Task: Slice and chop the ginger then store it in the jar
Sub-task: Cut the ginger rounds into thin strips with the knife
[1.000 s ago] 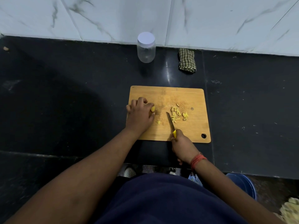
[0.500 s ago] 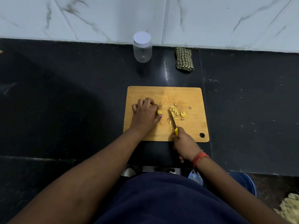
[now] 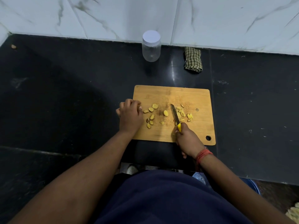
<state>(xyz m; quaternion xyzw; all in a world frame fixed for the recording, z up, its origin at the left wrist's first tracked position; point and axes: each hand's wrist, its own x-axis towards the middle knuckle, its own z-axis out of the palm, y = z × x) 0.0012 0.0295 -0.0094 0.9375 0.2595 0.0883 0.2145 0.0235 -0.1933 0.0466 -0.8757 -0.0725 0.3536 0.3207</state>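
On the wooden cutting board (image 3: 191,97), several round ginger slices (image 3: 152,116) lie spread across the left half. A small pile of chopped ginger strips (image 3: 183,113) sits right of centre. My right hand (image 3: 187,139) grips the yellow handle of a small knife (image 3: 175,114), whose blade lies on the board just left of the chopped pile, pointing away from me. My left hand (image 3: 130,116) rests at the board's left edge with its fingers curled, beside the slices, and nothing shows in it. The clear jar (image 3: 151,49) with a white lid stands closed on the counter behind the board.
A folded checked cloth (image 3: 193,59) lies right of the jar by the marble wall. The black counter (image 3: 64,94) spreads on both sides of the board. A blue bucket (image 3: 252,186) shows below the counter edge at right.
My left hand has drawn back to the board's left edge, uncovering the ginger slices it held bunched together. The knife blade has shifted slightly right, next to the chopped pile.
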